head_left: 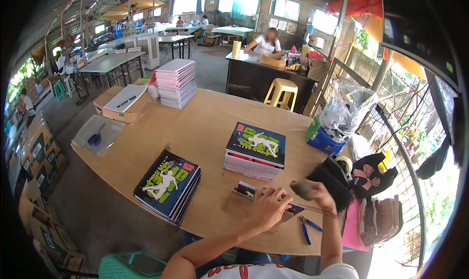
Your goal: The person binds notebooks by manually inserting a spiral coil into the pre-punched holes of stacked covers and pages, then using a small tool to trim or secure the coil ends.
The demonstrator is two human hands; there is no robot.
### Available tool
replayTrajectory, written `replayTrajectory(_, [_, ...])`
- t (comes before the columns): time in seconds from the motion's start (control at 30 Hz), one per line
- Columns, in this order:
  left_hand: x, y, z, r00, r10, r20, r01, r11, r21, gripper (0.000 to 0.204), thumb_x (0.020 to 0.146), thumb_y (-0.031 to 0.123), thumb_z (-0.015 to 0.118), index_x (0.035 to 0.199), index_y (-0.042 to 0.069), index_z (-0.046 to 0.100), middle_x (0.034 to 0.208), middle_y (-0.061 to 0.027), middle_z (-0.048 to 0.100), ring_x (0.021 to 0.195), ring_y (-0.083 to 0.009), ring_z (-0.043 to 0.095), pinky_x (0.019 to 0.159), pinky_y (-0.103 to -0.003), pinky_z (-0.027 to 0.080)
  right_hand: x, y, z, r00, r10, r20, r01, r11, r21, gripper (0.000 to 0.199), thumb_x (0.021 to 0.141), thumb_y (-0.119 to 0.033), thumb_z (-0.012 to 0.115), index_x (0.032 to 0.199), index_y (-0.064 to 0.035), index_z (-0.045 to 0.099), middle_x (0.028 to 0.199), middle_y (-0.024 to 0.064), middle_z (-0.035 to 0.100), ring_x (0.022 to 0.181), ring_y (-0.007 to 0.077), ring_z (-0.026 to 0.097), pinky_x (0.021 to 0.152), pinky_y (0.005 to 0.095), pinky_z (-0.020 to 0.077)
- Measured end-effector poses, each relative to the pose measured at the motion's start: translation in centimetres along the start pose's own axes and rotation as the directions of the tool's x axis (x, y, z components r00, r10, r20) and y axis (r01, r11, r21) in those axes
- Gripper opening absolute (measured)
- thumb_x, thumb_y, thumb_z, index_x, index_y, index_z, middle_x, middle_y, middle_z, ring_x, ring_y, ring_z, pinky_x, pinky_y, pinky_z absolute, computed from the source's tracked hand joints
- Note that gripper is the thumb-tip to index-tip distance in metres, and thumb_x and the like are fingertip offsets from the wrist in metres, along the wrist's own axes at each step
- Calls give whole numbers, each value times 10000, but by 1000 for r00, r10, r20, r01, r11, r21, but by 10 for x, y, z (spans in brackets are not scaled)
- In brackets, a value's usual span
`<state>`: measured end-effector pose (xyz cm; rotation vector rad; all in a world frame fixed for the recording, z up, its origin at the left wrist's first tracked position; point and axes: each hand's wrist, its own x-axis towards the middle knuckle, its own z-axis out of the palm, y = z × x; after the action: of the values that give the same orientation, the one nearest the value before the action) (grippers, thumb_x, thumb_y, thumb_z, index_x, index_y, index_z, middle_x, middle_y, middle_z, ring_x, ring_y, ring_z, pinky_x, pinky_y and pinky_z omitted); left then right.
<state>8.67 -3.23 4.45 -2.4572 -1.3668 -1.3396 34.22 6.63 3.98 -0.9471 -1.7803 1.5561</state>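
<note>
"Where's the notebook (245, 190)?"

"On the table (202, 125), near its front edge, under the left hand (269, 206). Those fingers are bent down over it, gripping."

"And the right hand (318, 195)?"

"Its fingers are curled around a dark lump (303, 190); what that is, I can't tell. A wire coil (317, 210) sticks out from the notebook's right end."

"Anything beside it?"

"Blue pliers (305, 230), handles spread, lie just below the coil."

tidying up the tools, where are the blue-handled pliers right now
In the head view, the blue-handled pliers lie on the table right of centre, just below the spiral coil and left of the right forearm.
</note>
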Motion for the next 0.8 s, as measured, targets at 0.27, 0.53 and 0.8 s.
replayTrajectory(0.27, [2,-6,1,1000,12,12,-10,994,-109,180,881,236,733,1001,143,636,965,5,599,922,-231,629,877,-413,419,-13,-29,-9,944,-151,295,119,985,125,712,700,-450,697,1076,154,709,1138,245,680,1043,351,659,969,383,484])
replayTrajectory(0.53, [3,-13,2,996,-10,88,30,973,-229,207,857,222,754,995,142,622,977,-23,605,969,-255,627,875,-414,438,1,-16,-15,948,-64,311,134,968,-212,587,836,-379,651,1125,132,681,1207,207,672,1084,297,625,956,401,467])
replayTrajectory(0.8, [-7,-25,-27,961,-150,-234,176,980,96,317,761,387,838,923,166,678,1059,-49,599,1020,-268,570,892,-446,409,18,-34,8,989,133,59,-84,857,-509,569,858,-381,646,1147,108,686,1171,182,681,1055,278,631,964,354,452])
